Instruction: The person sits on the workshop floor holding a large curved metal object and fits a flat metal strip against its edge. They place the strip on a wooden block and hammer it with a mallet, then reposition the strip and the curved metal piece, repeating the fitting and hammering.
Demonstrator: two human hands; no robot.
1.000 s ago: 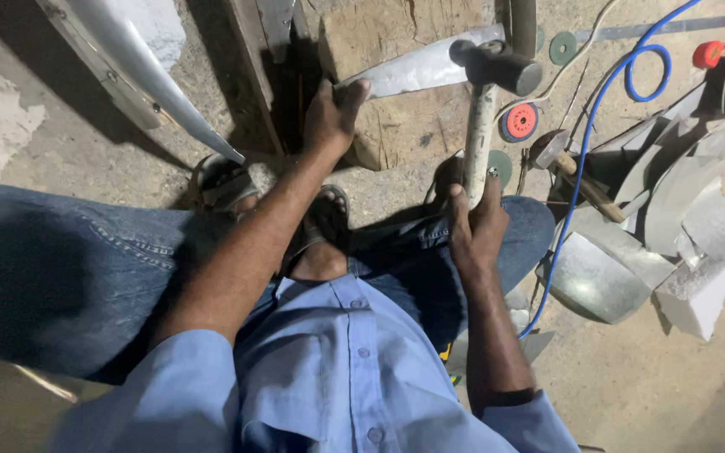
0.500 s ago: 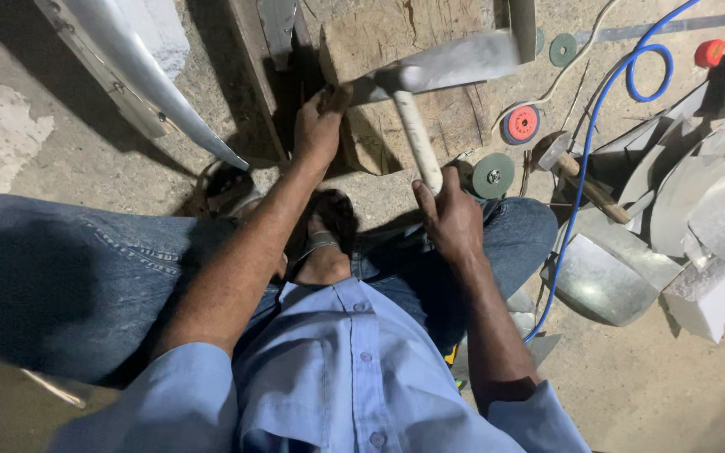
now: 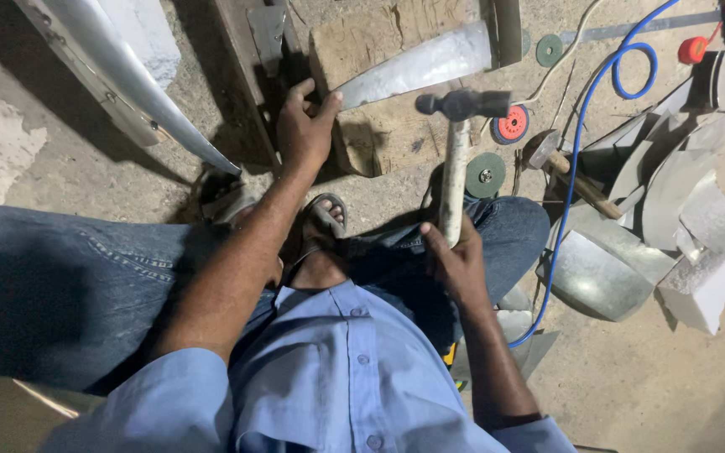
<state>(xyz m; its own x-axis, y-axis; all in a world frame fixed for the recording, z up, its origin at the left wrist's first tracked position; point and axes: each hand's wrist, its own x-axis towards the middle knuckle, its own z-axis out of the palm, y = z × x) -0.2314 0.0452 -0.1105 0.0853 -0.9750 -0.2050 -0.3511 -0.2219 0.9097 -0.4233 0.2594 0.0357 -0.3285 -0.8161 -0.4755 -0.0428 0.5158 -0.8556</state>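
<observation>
- Item, metal blade (image 3: 417, 69): a long tapered sheet-metal piece, grey and dull, lying flat across the wooden block (image 3: 379, 109) at the top of my view. I judge it stiff, fairly light for its length, with edges that could cut; its narrow end looks the safest place to hold it.
- Left hand (image 3: 304, 130): closed on the narrow end of the metal blade, thumb and fingers pinching it down against the wooden block.
- Item, hammer (image 3: 456, 143): pale wooden handle, dark steel head. I judge it head-heavy, rigid, the handle smooth but not slippery. Best held low on the handle for swing.
- Right hand (image 3: 455, 260): wrapped round the lower end of the handle, hammer standing near upright, head raised just in front of the block and apart from the blade.
- Surroundings: blue hose (image 3: 576, 151) looping across the concrete floor, grinding discs (image 3: 486, 174) beside the block, a second hammer (image 3: 564, 168) lying among cut sheet scraps (image 3: 690, 184) to the right.
- Change noted: half a second ago the hammer head was down on the blade, handle slanted; now I see it lifted clear and upright. The left hand's grip and the blade's position match the earlier frames.
</observation>
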